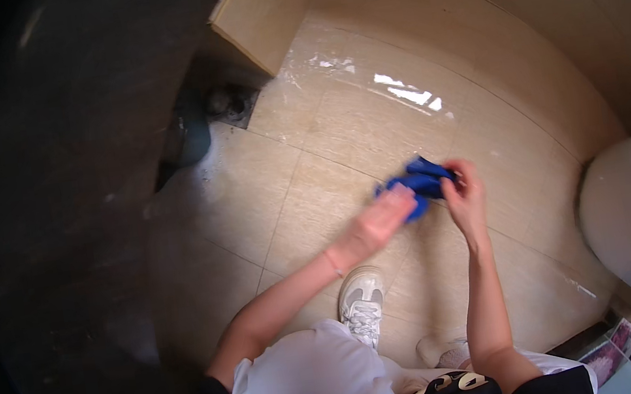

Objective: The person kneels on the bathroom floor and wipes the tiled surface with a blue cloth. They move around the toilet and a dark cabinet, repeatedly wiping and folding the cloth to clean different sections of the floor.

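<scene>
A crumpled blue piece of pliable material (424, 182), a cloth or a glove, hangs in front of me above the tiled floor. My right hand (467, 195) pinches its right end between thumb and fingers. Blurred by motion, my left hand (376, 228) reaches across from the left with its fingers outstretched over the blue material's lower left side. Whether those fingers grip it or only touch it is unclear.
Wet, shiny patches (406, 92) mark the beige floor tiles. A white rounded fixture (629, 215) stands at right. A dark surface (69, 229) fills the left, near a teal object (197, 141) and suds. A tiled corner (268, 18) juts out above. My white shoe (362, 304) is below.
</scene>
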Tool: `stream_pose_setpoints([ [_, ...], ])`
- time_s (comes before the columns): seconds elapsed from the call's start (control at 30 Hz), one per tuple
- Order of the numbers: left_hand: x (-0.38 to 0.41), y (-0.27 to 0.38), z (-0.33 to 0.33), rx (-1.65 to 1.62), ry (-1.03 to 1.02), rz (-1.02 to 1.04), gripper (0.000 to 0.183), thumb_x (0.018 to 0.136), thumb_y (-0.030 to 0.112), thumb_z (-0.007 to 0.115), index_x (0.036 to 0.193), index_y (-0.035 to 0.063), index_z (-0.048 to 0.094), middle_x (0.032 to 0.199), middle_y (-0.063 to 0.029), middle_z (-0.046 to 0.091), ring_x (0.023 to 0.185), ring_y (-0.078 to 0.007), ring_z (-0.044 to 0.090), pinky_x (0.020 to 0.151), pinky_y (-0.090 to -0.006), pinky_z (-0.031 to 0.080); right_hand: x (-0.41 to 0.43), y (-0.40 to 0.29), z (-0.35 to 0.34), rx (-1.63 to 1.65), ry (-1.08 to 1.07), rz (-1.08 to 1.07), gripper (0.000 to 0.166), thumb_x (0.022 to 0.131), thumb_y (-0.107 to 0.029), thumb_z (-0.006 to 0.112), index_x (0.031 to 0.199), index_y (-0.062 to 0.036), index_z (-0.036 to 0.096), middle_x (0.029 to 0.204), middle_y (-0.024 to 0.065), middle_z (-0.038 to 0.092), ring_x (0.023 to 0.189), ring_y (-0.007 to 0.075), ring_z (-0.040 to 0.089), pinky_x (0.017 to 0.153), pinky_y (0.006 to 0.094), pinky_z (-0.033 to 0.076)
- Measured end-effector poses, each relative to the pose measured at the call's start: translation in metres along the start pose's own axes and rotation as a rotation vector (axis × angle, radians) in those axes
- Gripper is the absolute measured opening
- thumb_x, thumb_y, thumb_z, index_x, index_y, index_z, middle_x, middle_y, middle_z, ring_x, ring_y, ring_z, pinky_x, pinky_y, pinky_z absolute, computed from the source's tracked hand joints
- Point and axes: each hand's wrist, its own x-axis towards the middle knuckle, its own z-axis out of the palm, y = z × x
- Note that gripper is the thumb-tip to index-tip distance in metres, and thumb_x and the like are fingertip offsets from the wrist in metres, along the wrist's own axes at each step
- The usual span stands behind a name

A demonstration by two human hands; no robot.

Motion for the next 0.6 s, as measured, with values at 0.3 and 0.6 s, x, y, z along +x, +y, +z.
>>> stream_pose_setpoints([
  [0.3, -0.027, 0.012, 0.13, -0.048, -0.49, -0.038, 0.043, 0.09, 0.003, 0.054, 0.133, -0.0021, 0.057, 0.139, -0.0189, 0.057, 0.133, -0.0335, 0.052, 0.114, -0.043, 0.04, -0.024, 0.067, 0.042, -0.332, 0.448, 0.052, 0.025, 0.083, 0.001, 0.069, 0.106, -0.0073, 0.071, 0.108, 0.017, 0.059, 0.103, 0.035, 0.061, 0.088, 0.0409, 0.051],
  [0.6, -0.04, -0.095, -0.006, 0.239, 0.136, -0.593, 0.036, 0.097, -0.003, 0.052, 0.131, -0.0026, 0.059, 0.132, -0.0193, 0.063, 0.125, -0.0356, 0.059, 0.103, -0.0431, 0.049, 0.09, -0.026, 0.162, -0.085, -0.105, -0.374, 0.019, 0.074, 0.004, 0.065, 0.09, -0.005, 0.069, 0.091, 0.0176, 0.06, 0.089, 0.0369, 0.061, 0.077, 0.043, 0.052],
])
